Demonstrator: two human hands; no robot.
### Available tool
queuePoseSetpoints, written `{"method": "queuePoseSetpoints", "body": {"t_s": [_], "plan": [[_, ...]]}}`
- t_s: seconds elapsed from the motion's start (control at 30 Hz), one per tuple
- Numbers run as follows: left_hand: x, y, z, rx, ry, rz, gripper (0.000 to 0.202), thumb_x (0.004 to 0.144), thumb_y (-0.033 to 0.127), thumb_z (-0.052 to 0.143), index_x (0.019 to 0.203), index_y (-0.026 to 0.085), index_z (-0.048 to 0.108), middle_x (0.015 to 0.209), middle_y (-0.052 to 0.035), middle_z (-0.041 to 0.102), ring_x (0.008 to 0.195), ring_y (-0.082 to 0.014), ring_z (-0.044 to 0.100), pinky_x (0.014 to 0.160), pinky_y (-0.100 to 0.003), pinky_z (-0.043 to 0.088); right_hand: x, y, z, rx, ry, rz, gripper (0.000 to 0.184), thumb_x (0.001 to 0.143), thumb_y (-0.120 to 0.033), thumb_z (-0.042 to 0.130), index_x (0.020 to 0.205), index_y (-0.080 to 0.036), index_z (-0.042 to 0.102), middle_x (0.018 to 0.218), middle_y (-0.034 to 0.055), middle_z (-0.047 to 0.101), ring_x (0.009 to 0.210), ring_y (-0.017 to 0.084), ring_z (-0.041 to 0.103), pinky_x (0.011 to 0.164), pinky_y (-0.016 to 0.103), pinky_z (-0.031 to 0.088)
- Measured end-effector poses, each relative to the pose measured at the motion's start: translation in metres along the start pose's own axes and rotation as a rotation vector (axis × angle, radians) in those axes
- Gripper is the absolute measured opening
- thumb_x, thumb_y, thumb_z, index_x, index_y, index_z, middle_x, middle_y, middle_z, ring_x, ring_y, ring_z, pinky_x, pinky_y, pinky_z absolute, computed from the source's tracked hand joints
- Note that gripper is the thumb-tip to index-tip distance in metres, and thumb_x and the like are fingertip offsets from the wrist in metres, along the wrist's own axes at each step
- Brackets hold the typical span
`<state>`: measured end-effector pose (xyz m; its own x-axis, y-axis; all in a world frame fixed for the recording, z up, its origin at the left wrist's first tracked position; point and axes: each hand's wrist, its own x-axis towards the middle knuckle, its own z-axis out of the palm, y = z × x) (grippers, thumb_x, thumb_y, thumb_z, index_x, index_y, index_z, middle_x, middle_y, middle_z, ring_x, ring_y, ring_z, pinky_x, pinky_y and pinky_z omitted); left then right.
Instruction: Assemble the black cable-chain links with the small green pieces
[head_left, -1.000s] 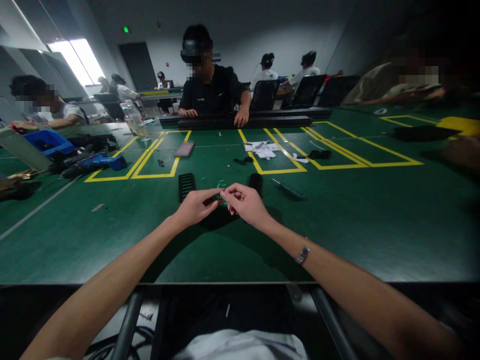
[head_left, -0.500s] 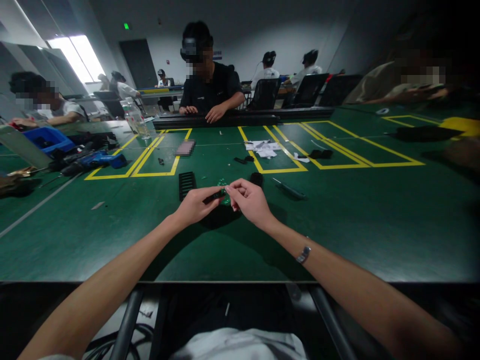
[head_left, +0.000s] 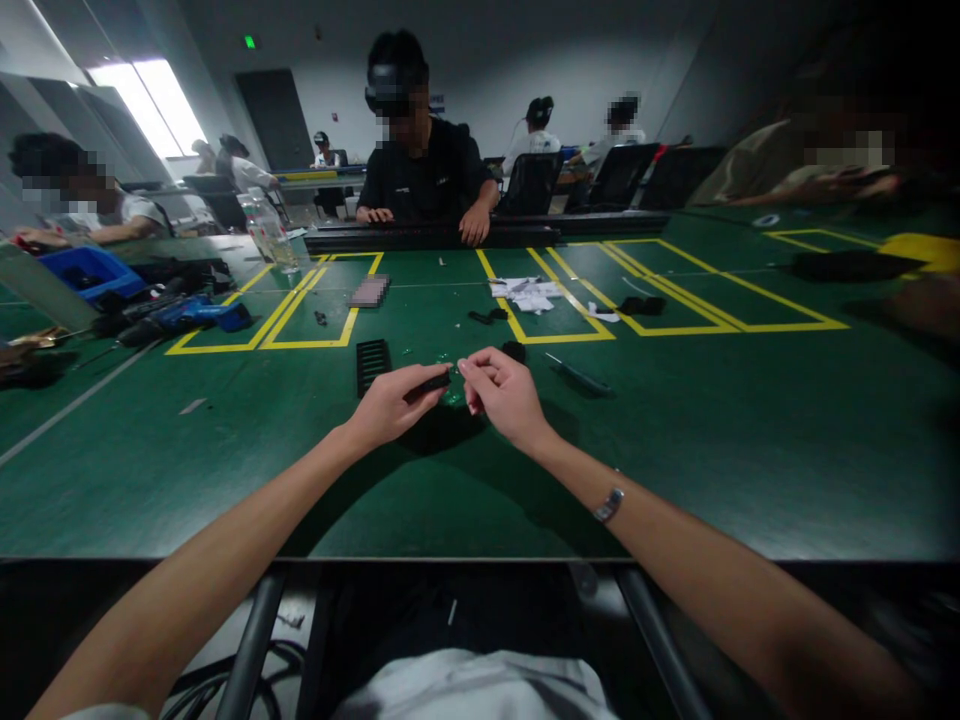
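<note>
My left hand [head_left: 390,405] pinches a small black bar-shaped part [head_left: 429,384] just above the green table [head_left: 225,470]. My right hand [head_left: 501,395] is beside it, fingers curled and pinched close to the part's right end; what its fingertips hold is too small to make out. Small green bits [head_left: 452,398] lie on the table under the hands. A black ribbed tray [head_left: 372,364] lies left of my hands, and a small black piece [head_left: 514,351] lies just beyond my right hand.
A dark pen-like tool [head_left: 577,377] lies to the right. Yellow tape outlines [head_left: 300,345] mark the table. White papers [head_left: 529,295], a pinkish block [head_left: 370,291], a blue bin [head_left: 88,270] and tools sit further off. A person in black sits opposite behind a long black rail [head_left: 435,238].
My hands have drifted slightly apart, the black part now showing more clearly in my left fingers. The person opposite has shifted a hand along the rail.
</note>
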<state>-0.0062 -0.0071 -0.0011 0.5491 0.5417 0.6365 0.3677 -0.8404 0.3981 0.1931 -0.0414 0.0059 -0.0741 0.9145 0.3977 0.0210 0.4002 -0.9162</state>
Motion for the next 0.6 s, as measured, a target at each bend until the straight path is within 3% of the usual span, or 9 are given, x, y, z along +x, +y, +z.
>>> {"method": "queuePoseSetpoints", "body": {"t_s": [0.27,0.6], "plan": [[0.0007,0.0014,-0.0017,0.018,-0.026,-0.025,0.036,0.096,0.031,0.057,0.129,0.016,0.061,0.105,-0.0092,0.071,0.076,-0.013,0.064,0.07,-0.025,0.05,-0.0006,-0.001,0.0,-0.016,-0.016,-0.001,0.033,0.095,-0.05,0.059,0.082,-0.02,0.054,0.057,-0.0034,0.055,0.046,0.011,0.052,0.045,0.022,0.042],[0.0,-0.0011,-0.0004,0.022,-0.02,-0.003,0.036,0.094,0.03,0.059,0.127,0.015,0.062,0.108,-0.0099,0.071,0.081,-0.0144,0.066,0.073,-0.026,0.051,0.0001,0.0008,0.0004,-0.011,-0.023,-0.018,0.032,0.096,-0.047,0.059,0.08,-0.019,0.054,0.055,-0.0045,0.054,0.045,0.01,0.051,0.044,0.021,0.04]]}}
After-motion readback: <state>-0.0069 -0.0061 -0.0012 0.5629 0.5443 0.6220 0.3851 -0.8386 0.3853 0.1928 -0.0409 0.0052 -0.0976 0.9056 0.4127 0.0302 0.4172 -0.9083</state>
